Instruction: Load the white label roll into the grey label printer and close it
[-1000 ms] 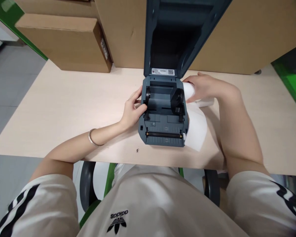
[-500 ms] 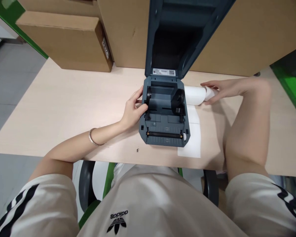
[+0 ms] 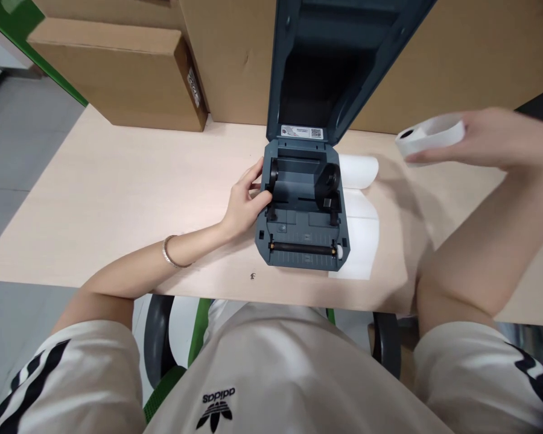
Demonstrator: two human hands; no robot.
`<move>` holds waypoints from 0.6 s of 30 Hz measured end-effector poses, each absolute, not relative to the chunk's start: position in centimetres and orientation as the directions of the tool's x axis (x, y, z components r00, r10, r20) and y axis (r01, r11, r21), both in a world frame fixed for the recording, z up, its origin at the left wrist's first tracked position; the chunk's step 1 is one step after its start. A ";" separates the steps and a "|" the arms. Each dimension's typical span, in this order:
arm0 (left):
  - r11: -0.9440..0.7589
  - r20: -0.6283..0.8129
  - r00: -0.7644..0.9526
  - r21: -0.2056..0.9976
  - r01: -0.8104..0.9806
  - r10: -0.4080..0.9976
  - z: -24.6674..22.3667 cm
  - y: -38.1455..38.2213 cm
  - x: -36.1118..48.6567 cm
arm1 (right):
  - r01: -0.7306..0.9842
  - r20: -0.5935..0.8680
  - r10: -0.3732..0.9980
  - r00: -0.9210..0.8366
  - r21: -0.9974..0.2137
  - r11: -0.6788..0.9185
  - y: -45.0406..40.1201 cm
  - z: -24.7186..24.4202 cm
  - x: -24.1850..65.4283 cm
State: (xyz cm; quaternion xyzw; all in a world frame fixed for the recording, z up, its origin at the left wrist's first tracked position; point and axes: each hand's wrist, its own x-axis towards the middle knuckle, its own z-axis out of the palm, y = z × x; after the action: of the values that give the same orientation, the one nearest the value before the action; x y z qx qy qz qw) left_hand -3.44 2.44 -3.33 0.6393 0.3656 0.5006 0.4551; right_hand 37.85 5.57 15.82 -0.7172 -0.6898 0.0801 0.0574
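Observation:
A dark blue-grey label printer (image 3: 305, 208) sits on the table with its lid (image 3: 328, 78) raised and no roll in its bay. Along its left side, my left hand (image 3: 248, 202) grips the edge, the thumb over the rim and the fingers down the outer wall. To the right of the printer, partly hidden by it, lies a white paper roll (image 3: 359, 171) with its loose end (image 3: 362, 235) spread toward me. Above the table at right, my right hand (image 3: 489, 138), slightly blurred, is closed on a white looped paper strip (image 3: 434, 134) with a dark spot at one end.
A brown cardboard box (image 3: 113, 78) stands at the back left of the table. Behind the printer rises a large cardboard panel (image 3: 461, 72). A tiny dark scrap (image 3: 253, 276) lies near the front edge. Chair armrests (image 3: 387, 343) are below that edge.
My right hand has moved up and right, away from the paper roll, carrying the white looped paper strip. The roll's loose end has shifted slightly. My left hand stays on the printer.

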 end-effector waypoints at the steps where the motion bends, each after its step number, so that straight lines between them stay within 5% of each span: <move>1: -0.319 0.309 0.233 0.948 0.006 0.922 -3.3 2.4 -3.5 | 0.958 -0.059 0.998 0.025 -0.284 -0.041 4.4 16.8 36.8; 5: -0.312 0.305 0.236 0.950 -0.006 0.923 -3.2 2.4 -3.5 | 0.875 0.165 0.961 -0.223 -0.399 0.272 0.8 17.6 30.1; 8: -0.315 0.301 0.239 0.949 0.022 0.923 -3.3 2.5 -3.5 | 0.831 0.199 0.875 -0.441 -0.278 0.482 0.4 15.4 25.4; 18: -0.348 0.327 0.250 0.936 0.045 0.911 -3.6 2.7 -3.7 | 0.781 0.062 0.788 -0.613 -0.102 0.616 1.7 11.2 22.5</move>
State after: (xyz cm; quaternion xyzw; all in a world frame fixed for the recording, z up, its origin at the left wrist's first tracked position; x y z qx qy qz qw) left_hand -3.66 2.75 -3.62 0.6570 0.3640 0.4924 0.4398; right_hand 22.53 1.71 11.23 -0.4370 -0.8975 0.0323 0.0503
